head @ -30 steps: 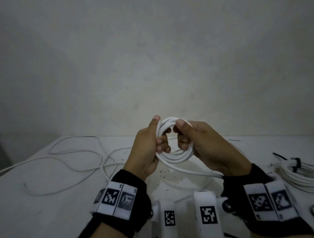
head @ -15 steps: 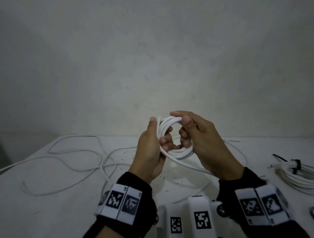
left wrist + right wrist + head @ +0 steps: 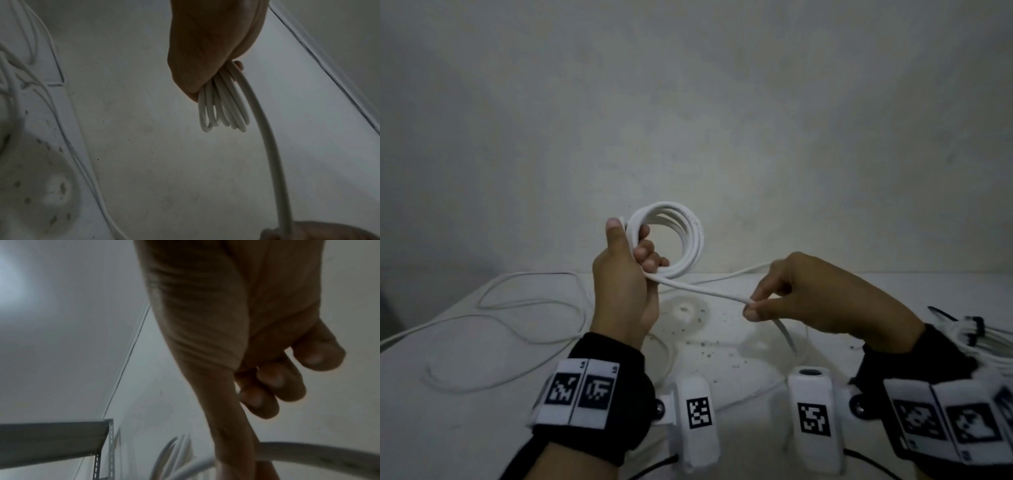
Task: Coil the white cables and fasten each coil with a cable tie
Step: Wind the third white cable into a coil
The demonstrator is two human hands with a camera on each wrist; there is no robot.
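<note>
A small coil of white cable (image 3: 683, 240) with several loops is held upright above the table by my left hand (image 3: 631, 267), thumb and fingers clamped on its left side. In the left wrist view the coil's loops (image 3: 224, 107) hang out below that hand (image 3: 205, 53). A free strand of the cable (image 3: 702, 289) runs from the coil's bottom down to the right. My right hand (image 3: 753, 306) pinches this strand between thumb and forefinger, apart from the coil. The right wrist view shows the strand (image 3: 308, 452) passing under the hand (image 3: 236, 426).
More loose white cable (image 3: 493, 318) lies in loops on the white table (image 3: 465, 411) at the left. A finished coil bound with black ties (image 3: 976, 330) sits at the right edge. Small dark specks dot the table's middle. A grey wall stands behind.
My right hand has left the coil and slid down and to the right along the free strand, drawing it out. The left hand has raised the coil slightly and now holds it alone.
</note>
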